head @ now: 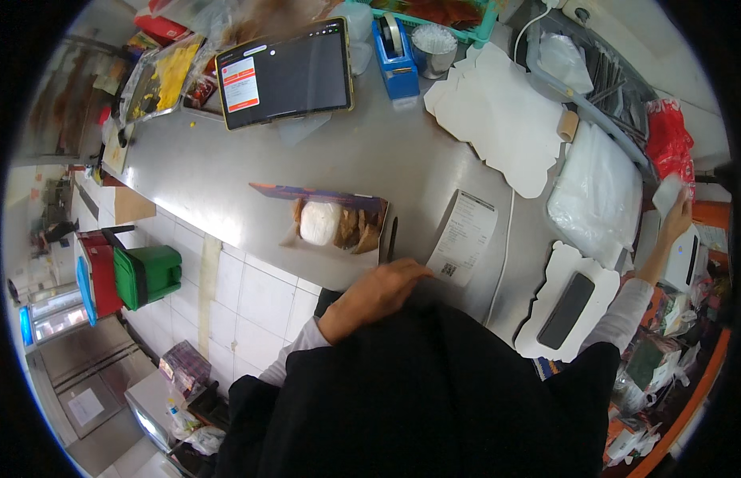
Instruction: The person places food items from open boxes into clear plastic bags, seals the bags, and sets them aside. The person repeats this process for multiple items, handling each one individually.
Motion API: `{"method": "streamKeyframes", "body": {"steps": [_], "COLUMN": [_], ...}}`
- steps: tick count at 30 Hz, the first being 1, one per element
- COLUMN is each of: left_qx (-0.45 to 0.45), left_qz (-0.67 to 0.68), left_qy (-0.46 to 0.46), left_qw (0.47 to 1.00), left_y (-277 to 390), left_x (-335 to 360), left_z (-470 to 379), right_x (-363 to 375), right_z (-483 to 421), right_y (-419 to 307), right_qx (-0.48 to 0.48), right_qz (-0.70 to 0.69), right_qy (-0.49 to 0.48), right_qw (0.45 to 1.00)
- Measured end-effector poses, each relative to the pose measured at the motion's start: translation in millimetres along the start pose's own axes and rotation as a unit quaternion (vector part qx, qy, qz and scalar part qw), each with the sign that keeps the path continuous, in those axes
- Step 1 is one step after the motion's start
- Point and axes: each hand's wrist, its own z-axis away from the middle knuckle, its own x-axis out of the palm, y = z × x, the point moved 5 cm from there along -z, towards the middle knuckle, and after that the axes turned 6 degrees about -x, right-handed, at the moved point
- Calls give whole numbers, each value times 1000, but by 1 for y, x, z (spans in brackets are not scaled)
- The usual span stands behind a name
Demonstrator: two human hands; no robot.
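My left hand (385, 290) rests at the near edge of the steel table, its fingertips by the lower corner of a printed paper receipt (466, 236); whether it grips the paper I cannot tell. Just beyond it, an open cardboard food box (383, 224) holds a white wrapped round item (320, 223) and brown pieces of food (349, 230). My right hand (678, 215) reaches far out to the right and holds a small white object (666, 194), perhaps paper, beside a red plastic bag (669, 137). A black phone (566, 310) lies on white die-cut card to the right.
A tablet (285, 74), a blue tape dispenser (397, 66) and a metal cup (433, 54) stand at the back. Flat white cartons (502, 113) and clear plastic bags (597, 185) lie at right. A white cable (503, 263) crosses the table beside the receipt.
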Motion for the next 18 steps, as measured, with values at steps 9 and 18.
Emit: {"method": "streamKeyframes", "body": {"steps": [9,18], "left_qx": [-67,-165], "left_qz": [345,423], "left_qy": [215,125], "left_qw": [911,882], "left_y": [32,29], "left_x": [-42,-54], "left_z": [8,34], "right_x": [24,-25], "right_z": [264,372], "right_y": [-439,-508], "right_qx": [-22,20], "right_qz": [-424,-470], "right_qy": [-484,-463], "right_qw": [765,751]}}
